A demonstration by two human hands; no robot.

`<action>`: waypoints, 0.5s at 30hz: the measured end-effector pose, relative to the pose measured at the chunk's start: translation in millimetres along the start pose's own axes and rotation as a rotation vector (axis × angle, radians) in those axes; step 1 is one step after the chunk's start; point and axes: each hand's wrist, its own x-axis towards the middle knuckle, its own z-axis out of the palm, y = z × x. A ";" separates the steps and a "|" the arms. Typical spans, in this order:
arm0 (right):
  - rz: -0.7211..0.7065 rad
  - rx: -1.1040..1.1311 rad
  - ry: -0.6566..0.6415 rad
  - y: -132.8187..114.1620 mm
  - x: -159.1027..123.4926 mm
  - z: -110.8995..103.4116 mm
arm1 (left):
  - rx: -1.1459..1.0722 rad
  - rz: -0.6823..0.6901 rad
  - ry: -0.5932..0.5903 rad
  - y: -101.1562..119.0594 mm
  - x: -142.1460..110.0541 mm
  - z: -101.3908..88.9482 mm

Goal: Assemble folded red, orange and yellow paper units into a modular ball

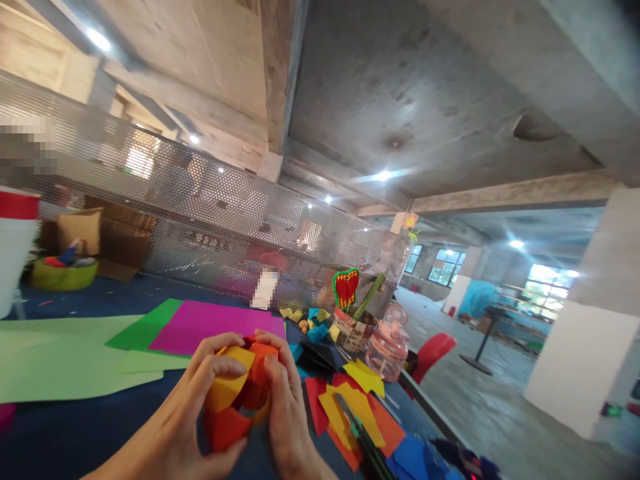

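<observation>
Head view: I find the left hand (193,390) part-closed around the left side of a hollow paper form (233,387), fingers over its yellow panel and thumb beneath. The right hand (290,407) is cupped against the right side, thumb on an orange panel. The form is held above the near middle of the surface (65,440); the two-sided grip presumably stops its creased, curved panels springing apart. Smooth, flat pale green sheets (75,360) lie left; angular yellow-orange pieces (357,410) and a slim cutter (367,443) lie right, probably for easy reach.
</observation>
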 end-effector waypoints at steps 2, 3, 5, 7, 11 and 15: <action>-0.009 -0.008 -0.006 -1.3 -1.0 0.2 | -0.006 0.002 0.018 -0.1 -0.4 0.5; -0.010 -0.011 -0.010 -1.1 -1.3 0.0 | -0.008 0.002 0.022 -0.2 -0.5 0.6; -0.002 -0.011 -0.021 0.8 -1.5 -0.9 | -0.012 0.004 0.016 -0.2 -0.5 0.6; 0.007 -0.004 -0.028 4.3 -1.1 -2.6 | -0.017 0.013 0.012 0.3 -0.1 0.6; -0.006 0.022 -0.042 12.0 0.1 -6.6 | -0.018 0.041 0.031 2.7 1.1 0.6; -0.023 0.028 -0.048 16.8 1.6 -9.0 | -0.011 0.051 0.041 3.5 2.0 1.0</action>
